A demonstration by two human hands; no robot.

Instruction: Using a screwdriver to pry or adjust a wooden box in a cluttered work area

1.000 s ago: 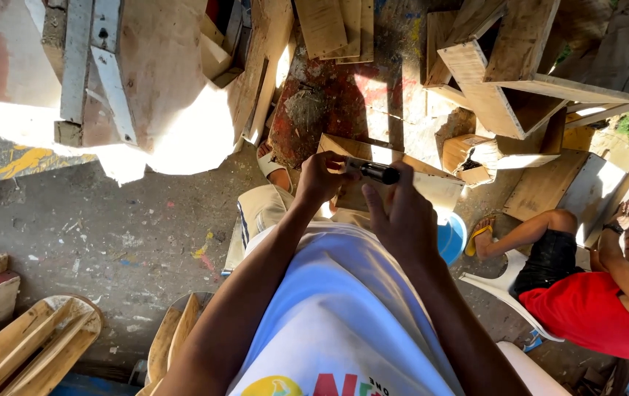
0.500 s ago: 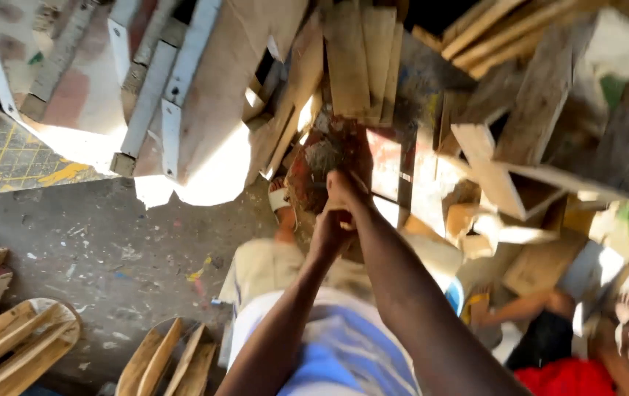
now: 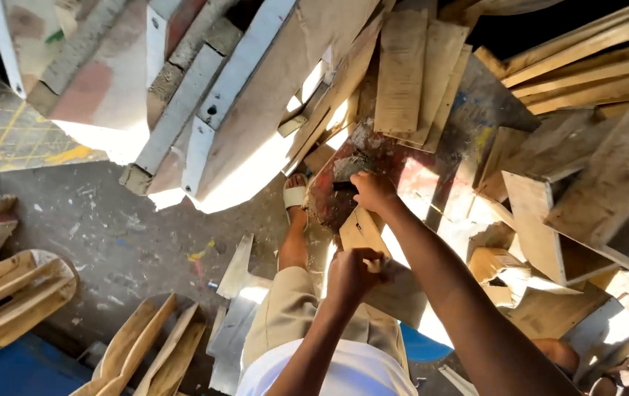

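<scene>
The red board (image 3: 373,172) carries grey smears and scuffed paint. Around it, pale tan planks (image 3: 402,70) fan out above. Left of the red board lie white-painted boards (image 3: 241,81), a white sandal (image 3: 296,194), and grey floor (image 3: 101,235) speckled yellow. Below it, khaki trousers (image 3: 285,315) and a white shirt (image 3: 329,370).

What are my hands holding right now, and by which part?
Right hand grips a dark slender tool by one end. Left hand is closed against a pale wooden board; its hold cannot be told.
</scene>
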